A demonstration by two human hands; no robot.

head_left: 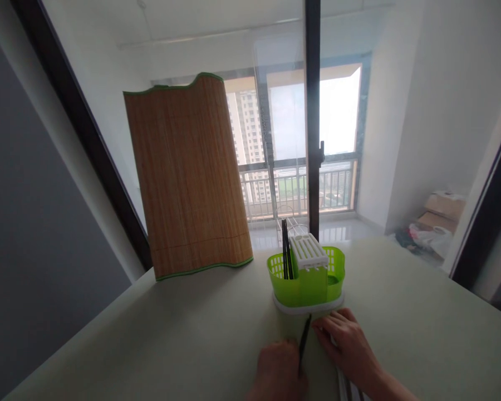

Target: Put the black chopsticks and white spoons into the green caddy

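Near the surface's (192, 334) front edge, my left hand (278, 370) has its grip closed on one chopstick (304, 341), pointing at the caddy (307, 281). Several chopsticks (286, 256) already stand there; my right hand (350, 345) lies flat, holding nothing.

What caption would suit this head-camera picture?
Left hand holds a black chopstick before a green cutlery holder; right hand rests flat beside it.

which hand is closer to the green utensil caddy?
Right. The right hand lies flat on the table just below the green utensil caddy, fingertips near its white base. The left hand sits farther back, holding a dark chopstick.
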